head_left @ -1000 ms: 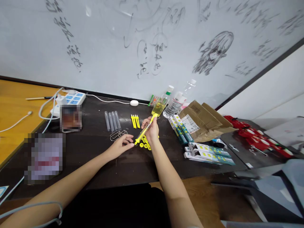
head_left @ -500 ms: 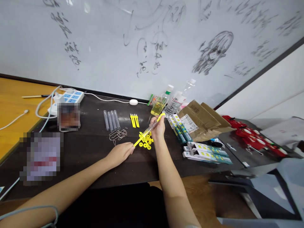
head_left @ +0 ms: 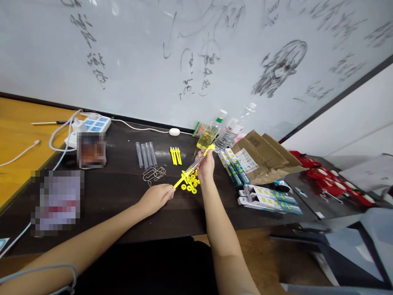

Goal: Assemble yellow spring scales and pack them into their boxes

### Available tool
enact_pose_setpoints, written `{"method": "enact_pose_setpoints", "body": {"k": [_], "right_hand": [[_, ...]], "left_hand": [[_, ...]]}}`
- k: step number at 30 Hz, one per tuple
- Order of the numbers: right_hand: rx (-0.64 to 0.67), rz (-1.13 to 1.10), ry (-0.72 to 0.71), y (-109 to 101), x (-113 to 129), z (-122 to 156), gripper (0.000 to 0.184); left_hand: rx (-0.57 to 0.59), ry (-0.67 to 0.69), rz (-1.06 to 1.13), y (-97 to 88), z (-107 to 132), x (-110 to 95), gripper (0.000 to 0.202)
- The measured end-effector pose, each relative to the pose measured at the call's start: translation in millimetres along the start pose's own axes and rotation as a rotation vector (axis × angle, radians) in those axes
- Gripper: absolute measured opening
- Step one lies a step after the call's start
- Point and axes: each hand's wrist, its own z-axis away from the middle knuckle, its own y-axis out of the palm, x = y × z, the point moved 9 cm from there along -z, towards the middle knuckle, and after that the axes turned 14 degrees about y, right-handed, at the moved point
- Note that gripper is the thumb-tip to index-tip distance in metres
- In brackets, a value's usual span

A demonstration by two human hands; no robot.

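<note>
A slim clear tube with yellow ends, seemingly a tubular spring scale, slants over the table between my hands. My right hand is closed around its upper part, below the yellow cap. My left hand pinches the narrow yellow rod at its lower end. Just under the tube lies a pile of yellow rings, partly covered by it. Behind my left hand are several wire hooks in a tangle and a row of clear tubes. Several yellow rods lie beside those tubes.
At the back stand a bottle of yellow liquid and a clear water bottle. To the right are a cardboard box and several narrow printed boxes. A power strip sits back left, its cable trailing along the whiteboard.
The whole view has shifted slightly to the right. Both hands keep their hold on the spring scale, with almost no movement relative to the table.
</note>
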Motion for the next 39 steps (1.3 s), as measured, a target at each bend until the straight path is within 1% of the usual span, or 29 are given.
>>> {"method": "enact_pose_setpoints", "body": {"k": [2,6,8,10,13,15,17,20,22,24,26,28,30,32,33,35,37,39], "right_hand": [[0.009,-0.005,0.017,2.5,-6.2,0.6,0.038],[0.085,0.058,0.149,25.7,-44.8,8.5,0.038],[0.103,0.072,0.166,31.5,-52.6,11.1,0.039],[0.087,0.071,0.128,28.1,-45.3,9.9,0.039],[0.044,0.068,0.056,15.5,-24.4,5.1,0.040],[0.025,0.071,0.038,10.6,-17.9,3.6,0.040],[0.029,0.076,0.046,12.9,-22.5,4.7,0.041],[0.067,0.094,0.101,24.8,-42.5,10.1,0.041],[0.097,0.102,0.130,32.0,-52.7,13.8,0.039],[0.125,0.094,0.135,35.8,-54.5,15.9,0.037],[0.170,0.083,0.129,38.7,-50.5,16.8,0.035],[0.223,0.081,0.125,42.0,-46.3,17.7,0.035],[0.264,0.096,0.125,45.2,-45.0,19.2,0.035],[0.289,0.127,0.128,48.3,-47.4,21.8,0.035],[0.304,0.147,0.127,50.4,-49.3,23.8,0.035],[0.347,0.194,0.123,56.3,-54.1,29.6,0.036],[0.415,0.266,0.134,65.2,-61.0,38.0,0.037],[0.478,0.345,0.161,74.2,-68.7,47.5,0.037]], "left_hand": [[-0.006,-0.009,0.008,-0.3,0.1,1.1,0.040],[-0.033,-0.066,0.021,-2.4,1.5,8.8,0.039],[-0.039,-0.086,0.028,-2.9,1.8,11.4,0.039],[-0.044,-0.085,0.034,-3.4,1.6,11.3,0.040],[-0.043,-0.061,0.029,-3.3,1.3,8.2,0.041],[-0.035,-0.050,0.021,-2.9,1.5,6.7,0.041],[-0.043,-0.061,0.015,-3.7,2.3,8.0,0.040],[-0.078,-0.095,0.014,-6.3,3.7,12.9,0.040],[-0.077,-0.088,0.034,-6.0,3.0,13.8,0.040],[-0.056,-0.063,0.059,-5.7,1.4,13.4,0.039],[-0.058,-0.063,0.076,-9.7,0.7,16.1,0.035],[-0.103,-0.089,0.104,-18.4,1.3,22.2,0.037],[-0.169,-0.130,0.140,-28.2,3.4,30.1,0.044],[-0.209,-0.182,0.107,-36.2,6.4,37.1,0.049],[-0.217,-0.208,0.072,-39.0,7.8,39.5,0.049],[-0.245,-0.232,0.037,-42.7,9.8,41.1,0.041],[-0.294,-0.193,0.109,-42.8,9.4,38.2,0.033],[-0.322,-0.118,0.246,-38.8,7.1,33.4,0.039]]}}
